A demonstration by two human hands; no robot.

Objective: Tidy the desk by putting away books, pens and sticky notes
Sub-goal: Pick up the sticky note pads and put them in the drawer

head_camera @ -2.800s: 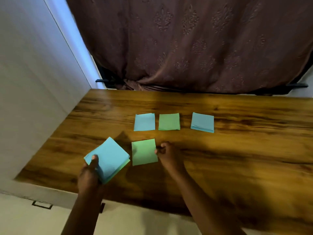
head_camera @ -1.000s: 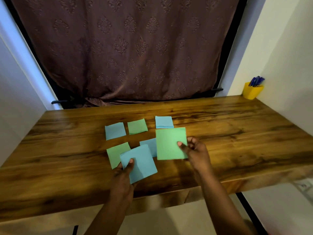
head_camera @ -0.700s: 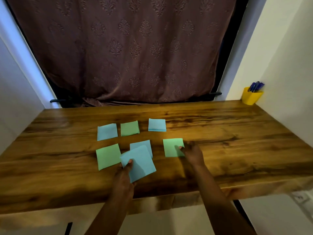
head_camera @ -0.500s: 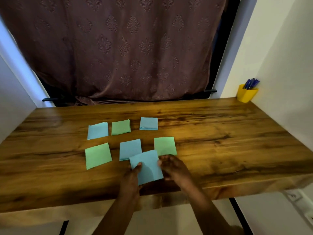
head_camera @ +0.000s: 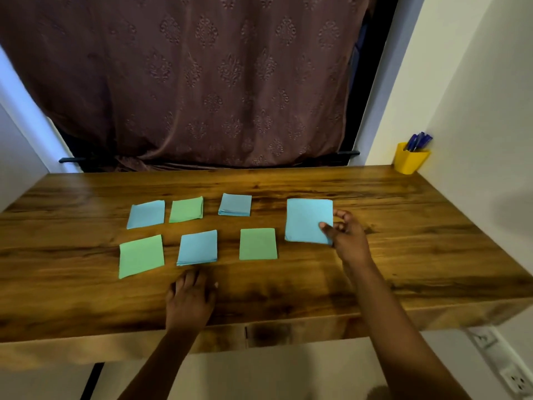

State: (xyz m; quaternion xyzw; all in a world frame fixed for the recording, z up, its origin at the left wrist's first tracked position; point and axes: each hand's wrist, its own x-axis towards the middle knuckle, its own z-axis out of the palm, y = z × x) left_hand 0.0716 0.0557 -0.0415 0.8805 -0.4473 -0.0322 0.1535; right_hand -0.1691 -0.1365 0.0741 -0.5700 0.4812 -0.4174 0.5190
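Observation:
Several blue and green sticky-note pads lie in two rows on the wooden desk. The back row holds a blue pad, a green pad and a blue pad. In front lie a green pad, a blue pad and a green pad. My right hand pinches the right edge of another blue pad, just above the desk. My left hand rests on the desk near the front edge, holding nothing.
A yellow cup with blue pens stands in the desk's far right corner by the wall. A brown curtain hangs behind the desk. A wall socket sits low at the right.
The blue pad passed from my left hand to my right, which carried it out to the right of the rows. My left hand dropped empty onto the desk.

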